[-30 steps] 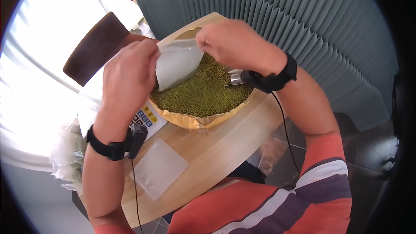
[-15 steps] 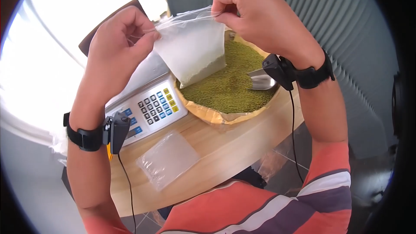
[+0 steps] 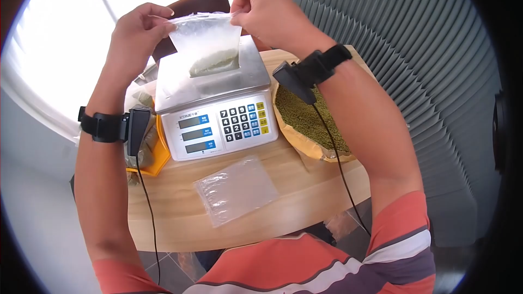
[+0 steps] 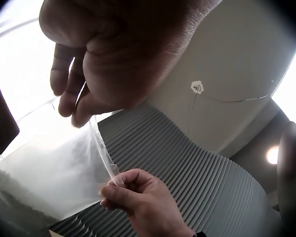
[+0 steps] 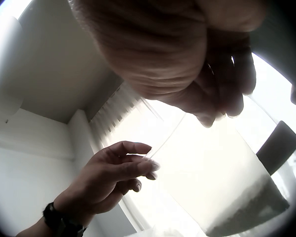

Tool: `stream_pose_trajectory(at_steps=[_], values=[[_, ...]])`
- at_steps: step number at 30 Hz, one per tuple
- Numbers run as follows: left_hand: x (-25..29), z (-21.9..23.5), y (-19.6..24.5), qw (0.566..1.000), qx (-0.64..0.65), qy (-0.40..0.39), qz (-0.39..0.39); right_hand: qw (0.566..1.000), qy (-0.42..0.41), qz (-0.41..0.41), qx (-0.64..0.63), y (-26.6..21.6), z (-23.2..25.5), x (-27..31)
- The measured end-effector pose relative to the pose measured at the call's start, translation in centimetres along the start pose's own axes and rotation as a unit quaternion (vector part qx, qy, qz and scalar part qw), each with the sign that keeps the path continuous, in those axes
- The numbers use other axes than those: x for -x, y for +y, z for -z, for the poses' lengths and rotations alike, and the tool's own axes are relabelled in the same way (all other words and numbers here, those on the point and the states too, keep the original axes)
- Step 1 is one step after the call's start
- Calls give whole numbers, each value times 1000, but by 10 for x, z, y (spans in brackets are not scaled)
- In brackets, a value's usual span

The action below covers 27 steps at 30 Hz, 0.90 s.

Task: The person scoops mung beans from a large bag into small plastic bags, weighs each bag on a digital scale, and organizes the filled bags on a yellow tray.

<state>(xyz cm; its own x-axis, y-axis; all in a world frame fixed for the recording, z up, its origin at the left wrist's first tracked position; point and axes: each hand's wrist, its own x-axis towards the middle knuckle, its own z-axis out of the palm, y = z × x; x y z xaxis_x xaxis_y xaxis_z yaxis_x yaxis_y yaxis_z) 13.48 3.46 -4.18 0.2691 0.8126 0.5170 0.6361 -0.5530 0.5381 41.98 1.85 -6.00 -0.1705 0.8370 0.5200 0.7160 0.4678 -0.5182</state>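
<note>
A clear plastic zip bag (image 3: 204, 41) hangs over the metal pan (image 3: 253, 71) of a digital scale (image 3: 185, 149). Small green beans, like mung beans (image 3: 215, 62), lie in its bottom. At one top corner my left hand (image 3: 133, 38) pinches the bag's edge between thumb and fingers. My right hand (image 3: 272, 16) pinches the opposite top corner, so the mouth is stretched between them. In the left wrist view the right hand (image 4: 150, 200) grips the bag's rim; the right wrist view shows the left hand (image 5: 106, 173) at the other end.
Right of the scale, a paper-rimmed sack (image 3: 297, 141) holds many more green beans, partly behind my right forearm. A flat stack of clear bags (image 3: 237, 190) lies on the wooden table (image 3: 174, 201). A yellow tray (image 3: 160, 152) with filled bags stands left. A grey pleated screen (image 3: 381, 38) rises at right.
Both hands have lifted the bag out of the bean sack and carried it left over the scale. The view has turned left, bringing the whole scale into sight.
</note>
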Motion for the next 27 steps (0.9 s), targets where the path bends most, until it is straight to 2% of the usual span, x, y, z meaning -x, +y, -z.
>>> stream_pose_trajectory(at_steps=[3, 5, 7, 9, 10, 11, 12, 13, 15, 16, 17, 18, 19, 20, 21, 23, 26, 27], values=[[5, -4, -25, 999, -15, -32, 22, 999, -32, -16, -3, 5, -23, -9], [9, -7, -32, 996, 23, -51, 65, 999, -38, -19, 1, 4, -28, -11], [13, -5, -33, 995, 24, -59, 77, 999, -35, -14, 0, 5, -27, -10], [19, -7, -29, 997, 10, -4, 71, 1000, -13, -16, -9, 6, -24, -2], [22, -9, -28, 997, 11, -4, 72, 1000, 10, -17, -15, 4, -21, 3], [27, -10, -26, 996, 47, 63, 45, 1000, 8, -16, -15, -3, -17, 11], [32, -12, -25, 988, 81, 128, 18, 997, 52, -8, -48, -11, -15, 24], [42, -13, -22, 988, 80, 130, 21, 992, 95, 1, -81, -19, -13, 38], [72, -13, -13, 971, 127, 199, 21, 990, 108, 15, -93, -30, -16, 71], [94, -18, -10, 970, 169, 162, 63, 987, 123, 28, -104, -35, -17, 90], [118, -24, -7, 964, 209, 125, 107, 991, 58, -26, -118, -46, -16, 112], [141, -33, -11, 952, 272, 22, 138, 983, 1, -50, -179, -43, -29, 131], [162, -46, -17, 925, 331, -80, 167, 977, -76, -80, -182, -43, -36, 149], [180, -60, -21, 888, 373, -186, 191, 965, -153, -110, -185, -42, -44, 164], [196, -77, -26, 838, 411, -289, 212, 963, -178, -88, -183, -33, -60, 180], [230, -114, -43, 799, 423, -365, 223, 959, -208, -66, -183, -15, -92, 206], [254, -142, -57, 787, 433, -381, 219, 956, -231, -64, -170, -3, -121, 231], [255, -142, -57, 788, 433, -377, 223, 958, -207, -59, -189, -1, -126, 236]])
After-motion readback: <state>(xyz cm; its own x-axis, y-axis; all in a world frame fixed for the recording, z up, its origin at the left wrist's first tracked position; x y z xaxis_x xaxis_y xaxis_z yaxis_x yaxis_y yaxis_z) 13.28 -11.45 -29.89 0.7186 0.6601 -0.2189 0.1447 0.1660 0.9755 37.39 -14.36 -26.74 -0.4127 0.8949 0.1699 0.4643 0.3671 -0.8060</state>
